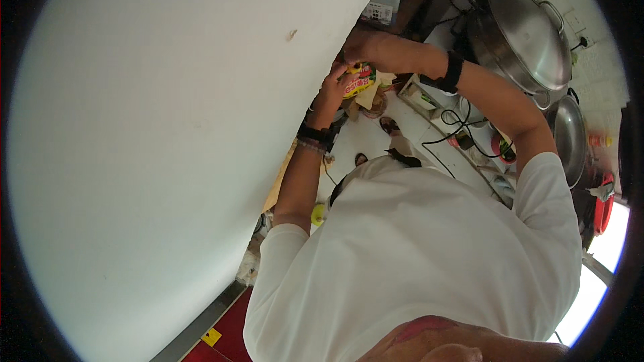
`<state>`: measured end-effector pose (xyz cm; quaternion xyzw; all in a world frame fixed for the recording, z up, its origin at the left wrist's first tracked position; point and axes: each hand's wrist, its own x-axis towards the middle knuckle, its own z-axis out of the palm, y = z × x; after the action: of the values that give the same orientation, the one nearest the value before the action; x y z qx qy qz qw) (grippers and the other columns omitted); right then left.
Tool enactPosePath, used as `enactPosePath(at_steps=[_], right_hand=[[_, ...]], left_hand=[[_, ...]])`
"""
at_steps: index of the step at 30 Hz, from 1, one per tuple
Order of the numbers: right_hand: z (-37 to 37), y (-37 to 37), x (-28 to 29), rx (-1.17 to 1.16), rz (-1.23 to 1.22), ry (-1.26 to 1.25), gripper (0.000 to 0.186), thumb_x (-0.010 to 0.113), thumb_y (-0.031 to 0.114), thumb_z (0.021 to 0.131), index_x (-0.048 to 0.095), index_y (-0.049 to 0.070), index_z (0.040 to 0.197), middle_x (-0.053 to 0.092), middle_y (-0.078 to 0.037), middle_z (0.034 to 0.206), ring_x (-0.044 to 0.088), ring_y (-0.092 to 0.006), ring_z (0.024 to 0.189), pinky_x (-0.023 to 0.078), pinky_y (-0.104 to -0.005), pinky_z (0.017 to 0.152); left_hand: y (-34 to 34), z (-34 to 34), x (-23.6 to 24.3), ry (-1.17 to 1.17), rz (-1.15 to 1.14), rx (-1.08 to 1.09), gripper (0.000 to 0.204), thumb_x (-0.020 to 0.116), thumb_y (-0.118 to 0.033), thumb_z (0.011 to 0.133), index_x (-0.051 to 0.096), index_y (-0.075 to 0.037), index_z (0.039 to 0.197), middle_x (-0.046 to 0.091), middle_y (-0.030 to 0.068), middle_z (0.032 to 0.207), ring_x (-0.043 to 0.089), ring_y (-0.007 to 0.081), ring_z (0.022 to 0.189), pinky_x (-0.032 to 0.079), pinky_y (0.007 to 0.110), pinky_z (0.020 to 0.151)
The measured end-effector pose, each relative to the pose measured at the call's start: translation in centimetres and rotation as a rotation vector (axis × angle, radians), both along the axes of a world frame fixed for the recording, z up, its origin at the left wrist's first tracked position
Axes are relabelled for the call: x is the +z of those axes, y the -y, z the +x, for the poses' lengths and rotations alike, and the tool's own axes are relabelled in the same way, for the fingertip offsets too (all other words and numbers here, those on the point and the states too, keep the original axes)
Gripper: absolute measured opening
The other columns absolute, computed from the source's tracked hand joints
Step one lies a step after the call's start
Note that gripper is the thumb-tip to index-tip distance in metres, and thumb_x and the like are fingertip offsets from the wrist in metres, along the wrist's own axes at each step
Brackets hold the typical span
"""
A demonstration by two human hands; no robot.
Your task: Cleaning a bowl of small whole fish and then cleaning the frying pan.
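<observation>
My left hand (335, 86) is closed around the near left side of a yellow, red and green printed package (360, 82), perhaps a bag or a tub. My right hand (362, 48) bends over the top of the same package from the far side, fingers curled inward. Its fingertips are partly hidden, so their exact grip is hard to make out. Both hands are close together at the edge of a large white panel (168, 127). Dark straps circle both wrists.
A translucent plastic jug (383, 3) stands beyond my hands. To the right are a large lidded steel pot (523, 37) and a steel wok or pan (569, 137). A black cable (463, 124) loops beside a low shelf (419, 100). Cardboard (374, 104) lies below the package.
</observation>
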<state>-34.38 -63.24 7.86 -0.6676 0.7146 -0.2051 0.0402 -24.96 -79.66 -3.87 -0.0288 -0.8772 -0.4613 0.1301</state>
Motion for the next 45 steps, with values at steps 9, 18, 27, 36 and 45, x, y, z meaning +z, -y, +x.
enactPosePath(at_steps=[9, 18, 27, 36, 45], right_hand=[[-3.0, -4.6, -7.7, -0.589, -0.21, 0.509, 0.03, 0.057, -0.006, 0.08, 0.053, 0.005, 0.107, 0.057, -0.006, 0.095, 0.054, -0.015, 0.088, 0.046, -0.0286, 0.071], [-6.0, -3.9, -23.1, -0.807, -0.392, 0.876, 0.034, 0.059, -0.009, 0.077, 0.057, 0.002, 0.109, 0.059, -0.009, 0.107, 0.056, -0.0222, 0.098, 0.046, -0.035, 0.084], [-7.2, -1.0, -27.1, -0.881, -0.21, 0.323, 0.025, 0.06, 0.008, 0.075, 0.058, 0.006, 0.1, 0.06, -0.017, 0.09, 0.057, -0.0346, 0.086, 0.047, -0.0407, 0.074], [-6.0, -2.4, -25.4, -0.938, -0.027, 0.228, 0.035, 0.062, 0.014, 0.077, 0.057, 0.01, 0.111, 0.061, -0.018, 0.097, 0.057, -0.0361, 0.089, 0.048, -0.0434, 0.075], [7.2, -18.1, -25.7, -1.351, -0.424, 0.627, 0.029, 0.05, 0.008, 0.087, 0.054, 0.007, 0.116, 0.062, -0.01, 0.077, 0.059, -0.0227, 0.067, 0.048, -0.0345, 0.06]], left_hand=[[-0.2, 0.9, -0.1, 0.019, -0.023, -0.02, 0.023, 0.065, -0.015, 0.083, 0.063, -0.003, 0.102, 0.059, 0.0101, 0.09, 0.058, 0.0222, 0.082, 0.046, 0.035, 0.07], [-0.1, -0.8, -0.1, 0.146, -0.046, 0.11, 0.032, 0.066, -0.024, 0.083, 0.062, -0.001, 0.106, 0.064, 0.0148, 0.098, 0.061, 0.0258, 0.089, 0.046, 0.036, 0.076], [-2.8, -1.8, -0.1, 0.281, 0.013, 0.204, 0.049, 0.064, -0.03, 0.085, 0.051, -0.004, 0.124, 0.055, 0.0202, 0.118, 0.053, 0.0293, 0.11, 0.042, 0.041, 0.092], [-3.0, -0.3, 1.1, 0.33, 0.033, 0.111, 0.077, 0.062, -0.033, 0.085, 0.015, -0.014, 0.143, 0.025, 0.0196, 0.142, 0.029, 0.0329, 0.129, 0.031, 0.048, 0.103], [-2.1, 1.2, -2.9, 0.253, 0.09, 0.152, 0.069, 0.066, -0.016, 0.082, 0.027, -0.005, 0.138, 0.049, 0.0195, 0.122, 0.047, 0.0313, 0.113, 0.039, 0.041, 0.093]])
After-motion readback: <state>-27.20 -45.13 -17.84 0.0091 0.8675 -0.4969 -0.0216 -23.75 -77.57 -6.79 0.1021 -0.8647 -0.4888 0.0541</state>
